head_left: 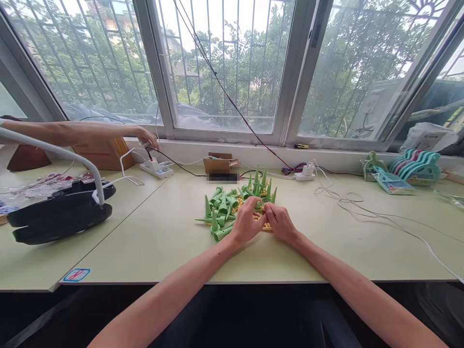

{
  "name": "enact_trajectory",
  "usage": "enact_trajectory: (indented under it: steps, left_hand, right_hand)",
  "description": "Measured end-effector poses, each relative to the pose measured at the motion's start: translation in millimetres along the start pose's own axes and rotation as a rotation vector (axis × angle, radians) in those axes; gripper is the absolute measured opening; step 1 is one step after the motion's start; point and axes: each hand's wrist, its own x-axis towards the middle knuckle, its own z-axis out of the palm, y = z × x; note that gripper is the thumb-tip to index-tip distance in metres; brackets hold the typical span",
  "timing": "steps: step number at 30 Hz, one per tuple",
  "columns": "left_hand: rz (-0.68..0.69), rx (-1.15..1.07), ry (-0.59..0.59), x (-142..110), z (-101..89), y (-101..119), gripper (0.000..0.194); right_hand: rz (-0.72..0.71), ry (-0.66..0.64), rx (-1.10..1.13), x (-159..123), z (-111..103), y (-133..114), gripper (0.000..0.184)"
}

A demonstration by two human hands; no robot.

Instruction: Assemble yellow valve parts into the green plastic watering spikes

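Note:
My left hand (248, 221) is closed around a green cone-shaped spike, whose round end shows just above the fingers. Against it, my right hand (280, 220) pinches with its fingertips; what it holds is too small and too covered to make out. Around the left hand lies a pile of green hollow spikes (223, 205), some on their sides and some upright. Several more spikes (256, 181) stand point-up behind the hands. Small yellow pieces (267, 225) are scattered among them and partly hidden under my hands.
A small cardboard box (218, 163) stands behind the pile. At left, another person's hand (147, 137) is at a power strip (156, 167), near a black object with a grey bar (61, 212). White cables (348, 198) and turquoise dustpan-like items (416, 166) lie at right.

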Motion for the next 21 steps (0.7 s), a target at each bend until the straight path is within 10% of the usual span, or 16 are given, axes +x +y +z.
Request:
enact_trajectory:
  steps: [21]
  left_hand:
    - [-0.082,0.021,0.079,1.3,-0.8,-0.4,0.019]
  right_hand:
    - [0.017,0.201,0.044,1.1,-3.2,1.5,0.040]
